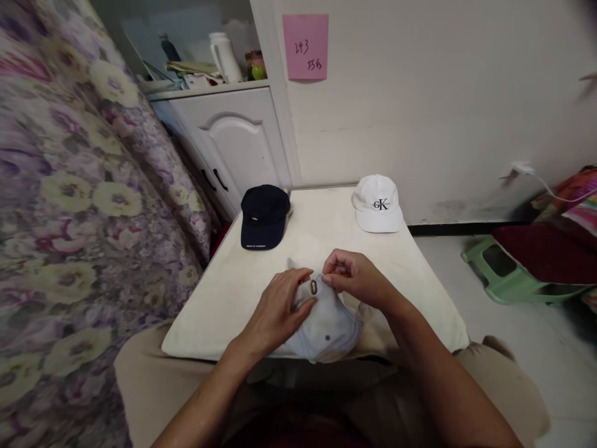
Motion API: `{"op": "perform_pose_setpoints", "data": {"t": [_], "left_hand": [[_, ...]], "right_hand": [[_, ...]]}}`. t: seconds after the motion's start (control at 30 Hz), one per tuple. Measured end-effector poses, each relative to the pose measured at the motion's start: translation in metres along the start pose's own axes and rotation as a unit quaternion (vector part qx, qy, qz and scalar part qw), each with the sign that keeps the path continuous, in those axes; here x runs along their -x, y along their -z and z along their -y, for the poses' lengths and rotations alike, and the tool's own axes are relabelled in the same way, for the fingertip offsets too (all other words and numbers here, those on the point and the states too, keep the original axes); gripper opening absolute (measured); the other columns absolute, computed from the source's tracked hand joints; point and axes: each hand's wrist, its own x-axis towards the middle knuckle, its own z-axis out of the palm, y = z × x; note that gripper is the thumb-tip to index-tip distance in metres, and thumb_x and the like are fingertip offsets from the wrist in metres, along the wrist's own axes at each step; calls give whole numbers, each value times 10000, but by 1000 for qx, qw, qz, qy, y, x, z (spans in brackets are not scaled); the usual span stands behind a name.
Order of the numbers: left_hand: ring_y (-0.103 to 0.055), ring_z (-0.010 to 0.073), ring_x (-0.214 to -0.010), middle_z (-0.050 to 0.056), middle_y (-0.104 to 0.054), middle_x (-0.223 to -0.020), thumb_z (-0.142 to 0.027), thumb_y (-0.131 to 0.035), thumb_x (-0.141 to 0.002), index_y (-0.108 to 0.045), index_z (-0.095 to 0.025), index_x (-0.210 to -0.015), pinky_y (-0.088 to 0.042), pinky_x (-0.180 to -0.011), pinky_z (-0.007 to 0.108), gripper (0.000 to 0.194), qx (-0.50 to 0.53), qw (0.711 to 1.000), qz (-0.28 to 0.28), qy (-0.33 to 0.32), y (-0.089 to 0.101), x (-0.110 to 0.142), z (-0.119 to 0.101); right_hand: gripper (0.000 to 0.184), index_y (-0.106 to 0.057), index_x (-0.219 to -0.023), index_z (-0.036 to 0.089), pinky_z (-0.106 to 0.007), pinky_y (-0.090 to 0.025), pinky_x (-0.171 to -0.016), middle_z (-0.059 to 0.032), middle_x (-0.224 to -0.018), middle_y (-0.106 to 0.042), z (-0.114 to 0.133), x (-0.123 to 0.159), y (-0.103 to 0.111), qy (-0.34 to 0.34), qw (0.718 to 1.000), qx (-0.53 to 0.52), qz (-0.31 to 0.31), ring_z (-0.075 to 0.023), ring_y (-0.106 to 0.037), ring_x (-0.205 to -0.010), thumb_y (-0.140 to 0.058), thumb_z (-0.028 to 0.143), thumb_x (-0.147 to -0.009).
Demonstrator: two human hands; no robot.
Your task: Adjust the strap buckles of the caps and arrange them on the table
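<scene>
Left hand point(280, 305) is partly curled, thumb and fingers closed around the strap of a pale blue-grey fabric cap point(324, 323), next to a small oval metal buckle point(314, 287). Right hand point(354, 274), fingers bent, pinches the same cap just beside the buckle. Cap sits at the middle of the near edge of the cream cloth-covered surface point(219, 311). Navy fabric cap point(265, 211) rests by the far left corner; white cap with black lettering point(377, 202), by the far right corner.
</scene>
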Motion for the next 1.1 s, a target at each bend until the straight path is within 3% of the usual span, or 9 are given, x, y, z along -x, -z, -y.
{"op": "perform_pose_setpoints", "data": {"t": [0.17,0.3,0.53,0.83,1.1], "left_hand": [[-613,215,-901,58,-649,-998,-195,-551,-939,-499,-223,-1150,-500,-789,357,220,-42,999,-8,-19,0,5,-4],[-611,218,-859,70,-660,-958,-197,-541,-951,-484,-193,-1170,-490,-755,346,226,-94,993,-53,-54,-7,6,0],[-610,228,-789,83,-682,-931,-243,-554,-948,-497,-164,-1181,-431,-708,359,252,-160,981,-56,-93,-11,6,10],[-582,195,-727,34,-660,-838,-264,-592,-918,-556,-190,-1100,-378,-679,341,200,-81,993,-66,-59,-9,1,4],[-559,190,-704,20,-635,-788,-280,-565,-919,-595,-206,-1028,-359,-682,340,136,-115,992,-39,-38,-4,-5,-2]], "right_hand": [[121,-577,-809,180,-226,-390,-517,57,-601,-534,1,-2,0,-11,999,-43,15,-92,-477,-532,-686,231,-808],[161,-580,-818,179,-225,-406,-514,50,-608,-553,1,-1,1,-12,998,-61,20,-97,-502,-537,-710,271,-798],[129,-589,-806,173,-217,-365,-510,58,-607,-528,4,-1,1,-15,998,-54,28,-84,-461,-527,-696,244,-796],[44,-604,-825,192,-220,-303,-497,75,-571,-465,8,2,-7,5,999,48,-1,-90,-402,-523,-619,162,-797],[53,-595,-774,194,-220,-291,-488,71,-573,-471,6,-1,-9,10,997,77,-21,-93,-399,-523,-605,142,-774]]}}
